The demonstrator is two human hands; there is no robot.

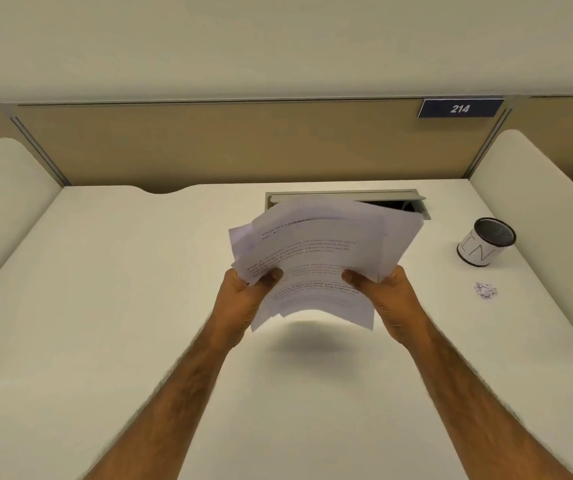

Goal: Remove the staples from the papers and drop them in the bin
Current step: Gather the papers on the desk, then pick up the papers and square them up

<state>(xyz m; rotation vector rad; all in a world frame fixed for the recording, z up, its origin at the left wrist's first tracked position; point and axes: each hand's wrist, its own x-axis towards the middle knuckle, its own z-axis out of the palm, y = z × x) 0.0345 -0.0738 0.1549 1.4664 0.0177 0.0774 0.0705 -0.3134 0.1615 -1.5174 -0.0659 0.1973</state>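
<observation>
The loose stack of white printed papers (319, 258) is up in the air above the middle of the white table (122, 306), held between both my hands and clear of the surface, with its soft shadow lying on the table just beneath it. The sheets are fanned and uneven, their far edges spreading apart and their near edge curling downward. Lines of dark text run across the top sheet, too blurred to read fully.

My left hand (243, 296) grips the stack's left side, thumb pressed on top of the sheets and fingers curled underneath. My right hand (392, 296) grips the right side the same way, thumb on top and the rest of the fingers hidden behind the paper. Both bare forearms reach in from the bottom of the view.

Well off to my right, near the table's far right corner, stands the small round black mesh bin (486, 242) wrapped in a white paper label with letters drawn on it. Just in front of it, on the table, lies a little heap of tiny silver staples (486, 291), apart from the bin and not inside it.

Behind the papers, a grey metal cable hatch (344, 195) is set into the table, partly hidden by the sheets. A beige partition panel (209, 143) backs the table, carrying a dark blue number plate (460, 108) reading 214.
</observation>
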